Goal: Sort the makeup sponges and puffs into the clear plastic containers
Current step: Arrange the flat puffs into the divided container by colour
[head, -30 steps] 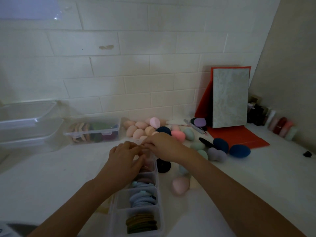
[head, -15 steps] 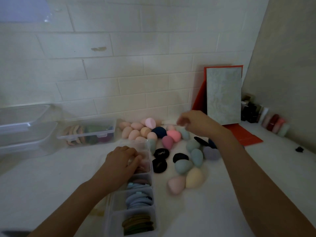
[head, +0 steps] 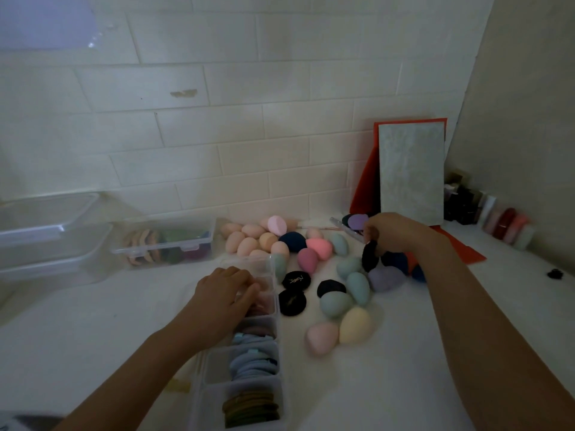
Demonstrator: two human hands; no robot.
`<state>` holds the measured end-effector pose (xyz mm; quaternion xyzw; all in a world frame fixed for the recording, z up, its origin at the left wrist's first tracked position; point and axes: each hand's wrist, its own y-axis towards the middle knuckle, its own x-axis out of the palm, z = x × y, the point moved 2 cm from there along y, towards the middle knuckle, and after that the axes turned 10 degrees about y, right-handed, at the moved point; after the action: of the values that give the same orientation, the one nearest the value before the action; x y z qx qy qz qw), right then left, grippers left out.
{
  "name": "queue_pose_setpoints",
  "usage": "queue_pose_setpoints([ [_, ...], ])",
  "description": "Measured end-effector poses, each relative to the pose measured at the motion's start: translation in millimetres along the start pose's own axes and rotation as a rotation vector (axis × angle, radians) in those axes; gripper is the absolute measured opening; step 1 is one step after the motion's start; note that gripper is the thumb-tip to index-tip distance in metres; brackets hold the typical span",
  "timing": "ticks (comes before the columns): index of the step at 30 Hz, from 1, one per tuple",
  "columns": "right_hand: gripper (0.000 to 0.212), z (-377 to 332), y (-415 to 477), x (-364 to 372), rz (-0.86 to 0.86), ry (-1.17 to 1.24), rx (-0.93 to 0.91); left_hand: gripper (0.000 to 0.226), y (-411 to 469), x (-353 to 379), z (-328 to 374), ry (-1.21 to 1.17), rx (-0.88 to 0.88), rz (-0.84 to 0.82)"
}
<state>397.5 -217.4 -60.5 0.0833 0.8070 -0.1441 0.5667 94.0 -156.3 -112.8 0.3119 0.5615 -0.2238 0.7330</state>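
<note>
A long clear divided container point(head: 199, 396) lies in front of me, its compartments holding stacked pink, blue and olive puffs. My left hand point(head: 222, 295) rests on the pink puffs in a far compartment, fingers bent over them. My right hand point(head: 393, 233) is at the back right and pinches a black puff point(head: 369, 256) that hangs from its fingers. Several egg-shaped sponges point(head: 336, 303) in peach, pink, teal, yellow and navy lie loose between the hands, with black round puffs point(head: 292, 301) among them.
A clear lidded box point(head: 199, 241) with flat puffs stands at the back left, beside stacked clear tubs point(head: 53, 241). A red-backed mirror point(head: 410, 178) leans on the tiled wall at the right, with small bottles point(head: 497, 219) beyond it.
My right hand left the container, reached back right to the sponge pile and now lifts a black puff there. My left hand stays on the pink puffs' compartment.
</note>
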Motion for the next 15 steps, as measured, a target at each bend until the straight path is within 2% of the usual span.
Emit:
queue_pose_setpoints([
  [4,0.016,-20,-16,-21,0.12,0.165,-0.127,0.022,1,-2,2,0.004,-0.004,-0.004],
  [7,0.017,-50,-25,-25,0.125,0.34,-0.276,0.022,0,0,1,-0.013,-0.002,-0.024],
  [9,0.013,-68,-28,-24,0.129,0.418,-0.355,0.039,0,1,0,-0.047,0.008,-0.027],
  [11,0.007,-82,-29,-21,0.141,0.5,-0.382,0.058,1,2,-4,-0.071,0.019,-0.02],
  [15,0.005,-92,-22,-10,0.143,0.526,-0.38,0.06,4,3,-7,-0.054,0.04,-0.059],
])
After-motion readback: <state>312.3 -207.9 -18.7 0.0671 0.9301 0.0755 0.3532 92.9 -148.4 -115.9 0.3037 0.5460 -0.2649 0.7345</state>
